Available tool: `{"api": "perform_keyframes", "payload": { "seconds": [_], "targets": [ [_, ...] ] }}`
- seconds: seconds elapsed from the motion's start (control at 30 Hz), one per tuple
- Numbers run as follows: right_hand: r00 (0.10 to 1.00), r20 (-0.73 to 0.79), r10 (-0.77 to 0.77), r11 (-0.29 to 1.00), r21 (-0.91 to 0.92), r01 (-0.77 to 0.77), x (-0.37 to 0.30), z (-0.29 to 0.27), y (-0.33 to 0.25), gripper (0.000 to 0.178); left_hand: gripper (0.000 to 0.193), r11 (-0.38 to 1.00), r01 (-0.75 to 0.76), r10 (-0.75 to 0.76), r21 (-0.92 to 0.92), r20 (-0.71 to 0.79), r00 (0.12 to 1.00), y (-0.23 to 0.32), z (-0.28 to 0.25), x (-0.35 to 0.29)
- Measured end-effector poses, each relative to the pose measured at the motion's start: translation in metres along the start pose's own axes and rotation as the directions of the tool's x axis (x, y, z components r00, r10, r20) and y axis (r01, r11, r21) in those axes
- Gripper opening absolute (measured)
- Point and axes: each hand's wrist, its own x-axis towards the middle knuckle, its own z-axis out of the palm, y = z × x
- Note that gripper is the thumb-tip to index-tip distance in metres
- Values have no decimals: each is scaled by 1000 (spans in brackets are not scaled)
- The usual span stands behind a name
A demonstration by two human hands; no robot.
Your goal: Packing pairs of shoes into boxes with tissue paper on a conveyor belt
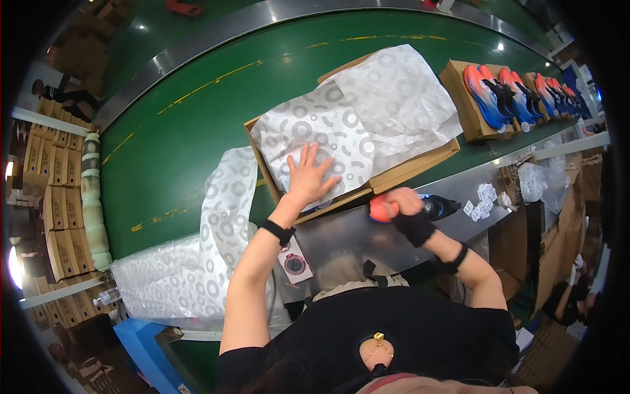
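Head view: left hand (pixel 310 178) spread flat on grey-patterned white tissue paper (pixel 331 111) over brown cardboard box (pixel 415 168); right hand (pixel 404 201) gripping orange-toed black shoe (pixel 434 207).

A black short-sleeved top (pixel 433 328) has a rounded chest opening (pixel 376 356) with a gold pendant (pixel 378 336). A black band (pixel 278 232) circles the left forearm (pixel 256 266); the right forearm (pixel 447 247) wears a narrow strap (pixel 456 259) and broad black cuff (pixel 417 230).
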Motion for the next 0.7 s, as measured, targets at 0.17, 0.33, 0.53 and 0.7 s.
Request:
{"api": "perform_keyframes", "payload": {
  "seconds": [0.17,0.33,0.53,0.7],
  "targets": [
    [864,407,296,777,-629,30,-36,-85,32,60,61,939,-73,-11,337,239,971,-11,13,19],
    [748,577,328,875,-484,-10,-25,-90,30,60,55,981,-5,58,-196,265,962,34,-16,31],
    [763,640,-96,969,-117,219,54,-89,-52,62,72,869,-356,362,-342,-49,931,106,-41,-52],
    [920,83,-384,889,-235,393,109,-95,-72,57,53,675,25,-358,-738,-298,885,69,-49,-38]
  ]
}}
